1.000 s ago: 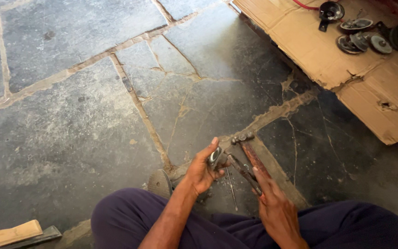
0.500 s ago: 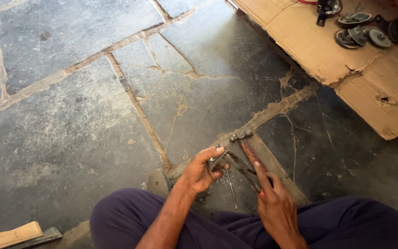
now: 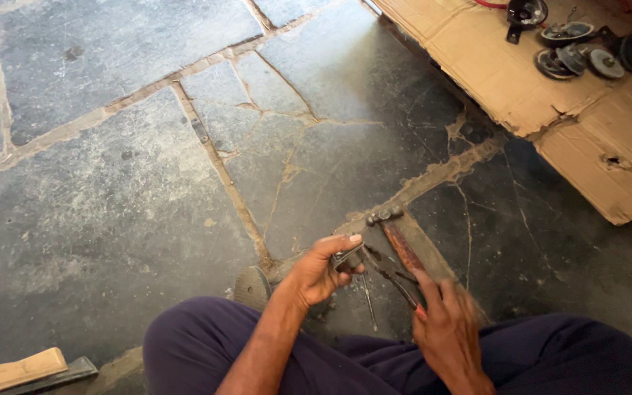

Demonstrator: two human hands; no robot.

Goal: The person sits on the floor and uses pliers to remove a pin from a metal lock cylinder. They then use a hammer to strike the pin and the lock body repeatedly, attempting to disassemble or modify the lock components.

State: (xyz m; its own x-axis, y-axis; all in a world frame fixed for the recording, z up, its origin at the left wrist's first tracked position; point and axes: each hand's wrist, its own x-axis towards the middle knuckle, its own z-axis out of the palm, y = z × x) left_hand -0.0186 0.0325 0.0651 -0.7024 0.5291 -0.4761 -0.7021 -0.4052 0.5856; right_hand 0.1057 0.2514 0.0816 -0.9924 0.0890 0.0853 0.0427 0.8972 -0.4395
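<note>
Flattened brown cardboard (image 3: 521,80), creased and torn along its edge, lies at the far right of the floor, and on it sit several round dark metal discs (image 3: 576,55) with pale centres. No label shows on any of it. I sit cross-legged in dark purple trousers (image 3: 206,344) on rough grey stone slabs (image 3: 111,183) with sandy mortar seams. My left hand (image 3: 314,274) pinches a small grey metal piece (image 3: 347,257) between thumb and forefinger, just above the floor before my knees. My right hand (image 3: 444,325) is blurred, its fingers loosely curled around dark thin tool handles (image 3: 398,281); I cannot tell how firmly. Just beyond lies a rusty hammer (image 3: 396,238) with a reddish handle. A wooden offcut (image 3: 12,371) rests at bottom left.
</note>
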